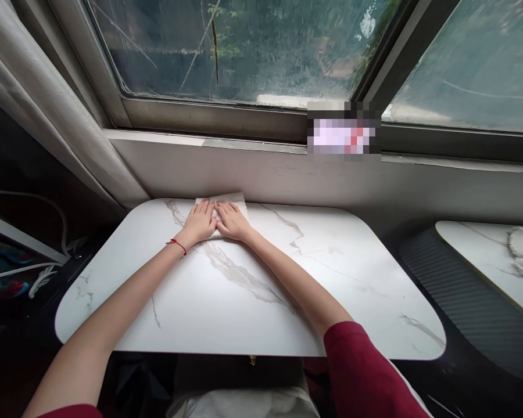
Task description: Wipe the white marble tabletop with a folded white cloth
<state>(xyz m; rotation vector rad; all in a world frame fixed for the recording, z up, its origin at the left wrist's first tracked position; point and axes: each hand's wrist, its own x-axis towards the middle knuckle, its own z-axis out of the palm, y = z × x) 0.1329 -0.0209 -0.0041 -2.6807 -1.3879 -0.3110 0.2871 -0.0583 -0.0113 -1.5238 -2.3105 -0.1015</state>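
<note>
Presently Listed: Two Hands, One Cloth, One Table

Cloth (241,203): pale, thin; at the back edge of the table, left of centre, its far corner up by the wall (279,179).
Left hand (199,222): palm down on the cloth, fingers straight; red string (179,244) around the wrist.
Right hand (232,222): palm down beside it. The hands lie together; whether the thumbs touch cannot be told. Neither grips; both press flat.
Table (353,247): white, grey-veined, rounded corners.
Handling notes, by judgement: even weight through both palms should suit better than fingertips alone. Any shift is best made with both hands as one, lest the cloth bunch. Lighter pressure seems wise at the back edge, where the corner could catch against the wall. Arms are nearly straight; a slight forward lean would ease the reach.
</note>
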